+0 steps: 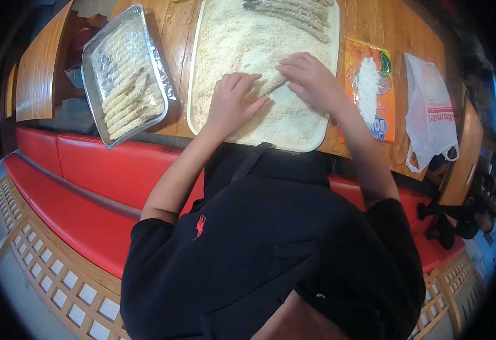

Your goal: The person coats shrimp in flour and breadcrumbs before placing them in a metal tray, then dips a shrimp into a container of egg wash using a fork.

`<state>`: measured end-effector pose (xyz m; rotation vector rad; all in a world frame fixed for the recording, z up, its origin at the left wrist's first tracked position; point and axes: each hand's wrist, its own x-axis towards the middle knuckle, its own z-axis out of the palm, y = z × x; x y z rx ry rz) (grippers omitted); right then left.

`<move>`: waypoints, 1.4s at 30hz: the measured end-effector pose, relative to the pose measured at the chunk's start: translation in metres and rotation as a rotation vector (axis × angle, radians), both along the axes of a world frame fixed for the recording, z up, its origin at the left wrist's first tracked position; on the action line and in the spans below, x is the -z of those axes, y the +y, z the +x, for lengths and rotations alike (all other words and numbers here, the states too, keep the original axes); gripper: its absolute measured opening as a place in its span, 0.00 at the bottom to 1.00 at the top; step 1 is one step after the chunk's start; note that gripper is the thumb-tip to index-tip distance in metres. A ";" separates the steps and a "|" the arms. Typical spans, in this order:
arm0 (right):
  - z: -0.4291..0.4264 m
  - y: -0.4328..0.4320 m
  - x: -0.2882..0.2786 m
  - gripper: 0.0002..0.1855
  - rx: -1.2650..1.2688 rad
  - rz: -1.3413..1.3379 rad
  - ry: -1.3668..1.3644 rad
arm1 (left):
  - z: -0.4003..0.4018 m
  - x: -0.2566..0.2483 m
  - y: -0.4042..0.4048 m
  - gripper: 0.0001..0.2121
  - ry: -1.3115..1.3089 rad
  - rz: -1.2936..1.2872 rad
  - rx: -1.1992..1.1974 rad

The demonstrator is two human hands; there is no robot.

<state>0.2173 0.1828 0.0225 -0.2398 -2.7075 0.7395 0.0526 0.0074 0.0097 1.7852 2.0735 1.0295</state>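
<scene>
A large cream tray (191, 85) of pale breadcrumbs (226, 46) lies before me. One crumb-coated prawn (269, 85) rests on the crumbs between my hands. The fingers and thumb of my right hand (311, 80) are around its far end. My left hand (233, 102) is at its left side, fingers curved and thumb apart, with nothing seen in its grasp. Several uncoated or lightly coated prawns (294, 17) lie side by side at the tray's far right, partly cut off by the picture's edge.
To the left, a metal tray (87, 85) holds rows of crumbed prawns (129, 102), partly under clear plastic film. An orange bread crumb packet (386, 106) and a white plastic carrier bag (428, 106) lie right on the wooden table (409, 29). Red bench seats (103, 157) stand behind me.
</scene>
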 end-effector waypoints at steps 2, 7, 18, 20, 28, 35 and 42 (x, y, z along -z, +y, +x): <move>-0.007 0.006 0.005 0.17 -0.059 -0.020 -0.052 | 0.006 0.007 -0.008 0.16 -0.026 -0.028 -0.050; -0.015 0.011 0.010 0.13 -0.169 -0.073 -0.130 | 0.014 0.020 -0.005 0.12 -0.014 0.051 -0.120; 0.004 0.015 -0.004 0.17 -0.161 -0.251 -0.185 | 0.005 0.005 0.003 0.13 0.081 0.060 0.069; 0.009 0.013 0.002 0.17 -0.145 -0.255 -0.194 | 0.005 0.013 0.002 0.15 0.007 0.024 0.104; 0.019 0.007 0.011 0.16 -0.101 -0.176 -0.055 | 0.009 0.005 0.009 0.21 -0.023 -0.102 0.147; 0.056 0.018 -0.017 0.17 0.255 -0.266 0.194 | 0.029 0.015 0.032 0.36 0.364 -0.267 0.542; 0.109 0.007 -0.006 0.14 0.432 -0.368 0.149 | 0.020 0.025 0.030 0.34 0.454 -0.261 0.348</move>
